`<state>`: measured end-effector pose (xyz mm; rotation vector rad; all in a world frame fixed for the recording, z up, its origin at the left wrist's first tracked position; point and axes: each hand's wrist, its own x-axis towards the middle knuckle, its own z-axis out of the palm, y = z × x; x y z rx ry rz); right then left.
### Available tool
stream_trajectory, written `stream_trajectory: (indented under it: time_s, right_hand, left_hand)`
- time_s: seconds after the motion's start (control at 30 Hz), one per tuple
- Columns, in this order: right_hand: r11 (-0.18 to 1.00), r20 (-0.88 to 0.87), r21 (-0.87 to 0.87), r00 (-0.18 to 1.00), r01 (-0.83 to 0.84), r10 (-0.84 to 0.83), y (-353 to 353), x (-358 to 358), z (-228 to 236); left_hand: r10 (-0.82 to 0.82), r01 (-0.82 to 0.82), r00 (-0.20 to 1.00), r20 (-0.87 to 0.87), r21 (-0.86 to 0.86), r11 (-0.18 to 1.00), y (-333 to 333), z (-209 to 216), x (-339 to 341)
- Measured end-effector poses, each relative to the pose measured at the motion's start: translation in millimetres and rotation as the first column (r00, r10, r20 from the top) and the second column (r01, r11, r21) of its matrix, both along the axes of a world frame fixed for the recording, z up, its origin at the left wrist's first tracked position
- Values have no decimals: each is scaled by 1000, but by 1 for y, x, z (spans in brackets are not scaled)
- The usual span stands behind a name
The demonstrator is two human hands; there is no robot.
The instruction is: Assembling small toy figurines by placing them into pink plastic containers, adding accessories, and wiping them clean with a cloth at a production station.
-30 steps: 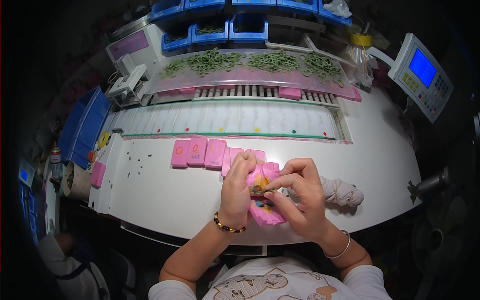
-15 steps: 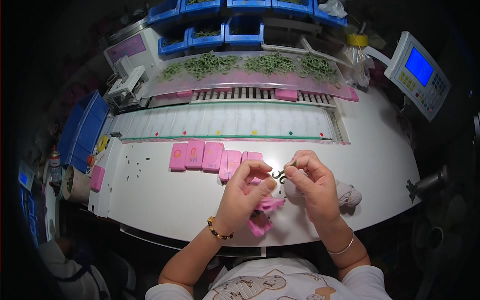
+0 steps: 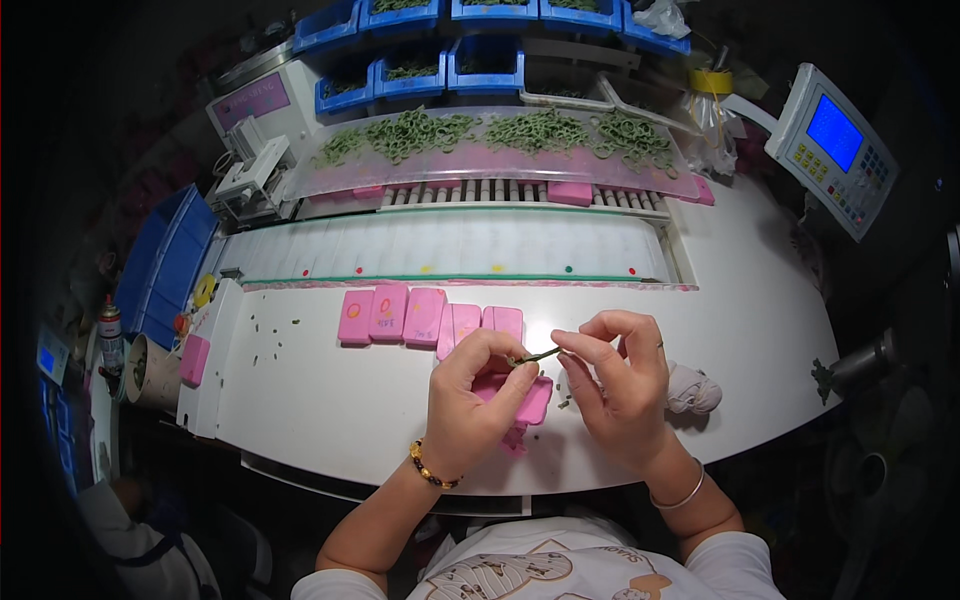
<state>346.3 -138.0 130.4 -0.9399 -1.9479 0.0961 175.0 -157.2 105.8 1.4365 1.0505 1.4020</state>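
A thin dark green wax piece (image 3: pixel 543 355) stretches between my two hands above the near part of the white table. My left hand (image 3: pixel 478 385) pinches its left end between thumb and index finger. At its right end, the thumb and fingertips of my right hand (image 3: pixel 618 375) close on it. A pink rubber mould (image 3: pixel 536 402) sits under and against my left hand, partly hidden by the fingers, with a ragged pink part (image 3: pixel 514 438) below it. Just beyond my left hand, several pink mould blocks (image 3: pixel 424 315) stand in a row.
A greyish-white cloth bundle (image 3: pixel 693 388) lies beside my right hand. Small green scraps (image 3: pixel 275 330) dot the table's left. Farther back are a white panelled strip (image 3: pixel 440 240), a clear tray (image 3: pixel 470 165) bearing green rings, and blue bins (image 3: pixel 487 65). A keypad display (image 3: pixel 835 140) stands right.
The dark green piece, earlier in my right fingers with hooked ends showing, now spans both hands. My left hand has closed on it, and the pink mould beneath, bent before, now lies flatter.
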Motion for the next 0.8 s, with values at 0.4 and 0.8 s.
stream_trajectory:
  time_s: [0.4,0.8]
  right_hand:
    - [998,-90,-69,996,1,-8,7,-5,-11]
    - [737,-473,-545,873,-400,123,9,1,-18]
  left_hand:
    - [178,-69,949,-260,379,923,0,-1,10]
    - [387,-19,801,-457,627,779,9,2,-4]
